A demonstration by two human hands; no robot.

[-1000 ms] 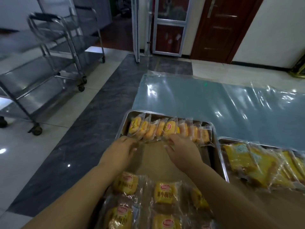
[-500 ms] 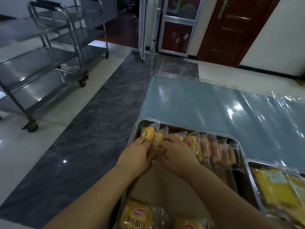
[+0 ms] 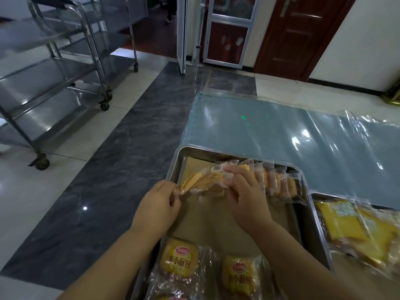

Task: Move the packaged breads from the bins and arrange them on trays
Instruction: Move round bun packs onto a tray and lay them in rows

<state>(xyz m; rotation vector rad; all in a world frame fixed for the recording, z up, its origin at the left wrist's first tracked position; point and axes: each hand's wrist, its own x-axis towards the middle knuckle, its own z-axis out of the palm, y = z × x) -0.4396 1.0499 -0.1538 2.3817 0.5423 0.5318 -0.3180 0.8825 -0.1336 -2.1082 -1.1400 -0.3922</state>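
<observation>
We see yellow-orange breads (image 3: 205, 183) in clear wrap between left hand (image 3: 159, 205) and right hand (image 3: 246, 201), red-badged yellow packs (image 3: 179, 259) nearer us, a silver tray (image 3: 174, 167), and a grey-veined floor (image 3: 129, 159) left of the left hand.

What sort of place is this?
Likely a bakery or canteen back room, not a home. Steel trays hold rows of packaged breads, a plastic sheet covers part of the tiled floor, and wheeled steel carts stand at the left.

Steel trolley (image 3: 54, 83) on glossy tiled floor (image 3: 129, 148), brown door (image 3: 303, 33) behind.
</observation>
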